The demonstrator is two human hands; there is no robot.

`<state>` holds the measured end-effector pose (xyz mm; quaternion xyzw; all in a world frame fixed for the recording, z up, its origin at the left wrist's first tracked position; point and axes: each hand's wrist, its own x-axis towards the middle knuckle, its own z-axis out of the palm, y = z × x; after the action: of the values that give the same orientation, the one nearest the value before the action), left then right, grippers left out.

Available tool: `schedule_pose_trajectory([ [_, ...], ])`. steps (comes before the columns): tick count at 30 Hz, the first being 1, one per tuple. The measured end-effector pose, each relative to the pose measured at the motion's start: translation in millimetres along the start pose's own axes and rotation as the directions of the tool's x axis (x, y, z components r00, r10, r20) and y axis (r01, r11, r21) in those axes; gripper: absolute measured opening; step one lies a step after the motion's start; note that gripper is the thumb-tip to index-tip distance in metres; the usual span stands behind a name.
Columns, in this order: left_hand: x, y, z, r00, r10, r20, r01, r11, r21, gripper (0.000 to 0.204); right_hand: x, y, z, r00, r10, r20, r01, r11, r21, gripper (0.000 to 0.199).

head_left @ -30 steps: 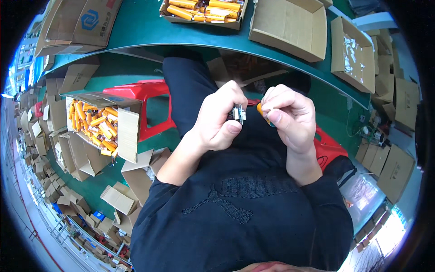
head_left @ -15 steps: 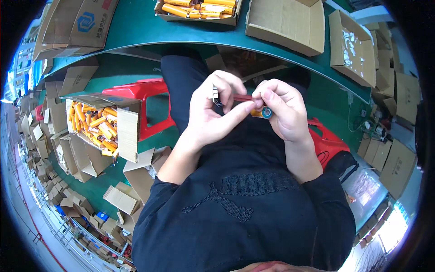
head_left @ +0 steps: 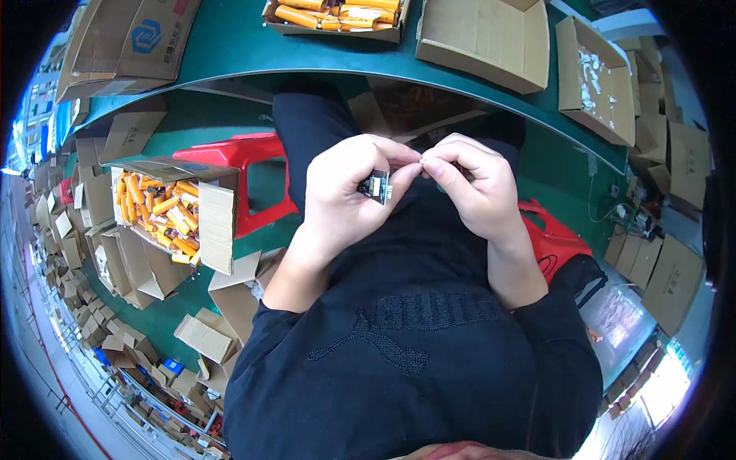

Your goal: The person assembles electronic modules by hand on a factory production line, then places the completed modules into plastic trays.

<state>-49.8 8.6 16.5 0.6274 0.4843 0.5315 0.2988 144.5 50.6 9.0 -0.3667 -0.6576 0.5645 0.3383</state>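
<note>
My left hand [head_left: 337,192] is closed, with a small dark circuit board [head_left: 375,186] bearing a pale connector tucked against its fingers. Its thumb and forefinger pinch at a tiny pale piece [head_left: 422,161], where the fingertips of my right hand [head_left: 481,188] meet them. The right hand is curled shut too. An orange cylindrical battery seen in that hand a moment ago is now almost wholly hidden by its fingers; only a bit of a teal end [head_left: 441,188] shows. Both hands are held above my lap, in front of the green table's edge [head_left: 322,71].
A carton of orange batteries [head_left: 178,211] stands at the left by a red stool [head_left: 249,172]. On the table are a tray of orange batteries [head_left: 330,31], a cardboard tray [head_left: 483,46], a box with white scraps [head_left: 594,84] and a large carton [head_left: 126,46].
The fingertips of both hands have come together. My left hand has turned so the circuit board shows more fully, and the battery has gone behind my right fingers. The red strip is no longer visible.
</note>
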Motion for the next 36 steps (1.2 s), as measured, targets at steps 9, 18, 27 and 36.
schedule_pose_trajectory([
  [9,3,6,-9,0.969,-0.227,0.094,0.242,0.950,-0.198,0.039,3,11,2,0.974,0.176,0.143,-0.212,0.928,0.306,0.017],
  [18,2,11,-19,0.939,-0.251,0.237,0.306,0.922,-0.237,0.039,0,28,3,0.878,0.244,0.413,-0.457,0.685,0.567,0.017],
  [27,-4,-1,-19,0.938,-0.244,0.248,0.317,0.891,-0.325,0.045,-7,25,4,0.902,0.234,0.362,-0.419,0.673,0.609,0.013],
  [36,-12,-7,-10,0.975,-0.173,0.140,0.213,0.909,-0.358,0.032,-13,7,10,0.995,0.048,-0.089,-0.017,0.949,0.315,0.004],
])
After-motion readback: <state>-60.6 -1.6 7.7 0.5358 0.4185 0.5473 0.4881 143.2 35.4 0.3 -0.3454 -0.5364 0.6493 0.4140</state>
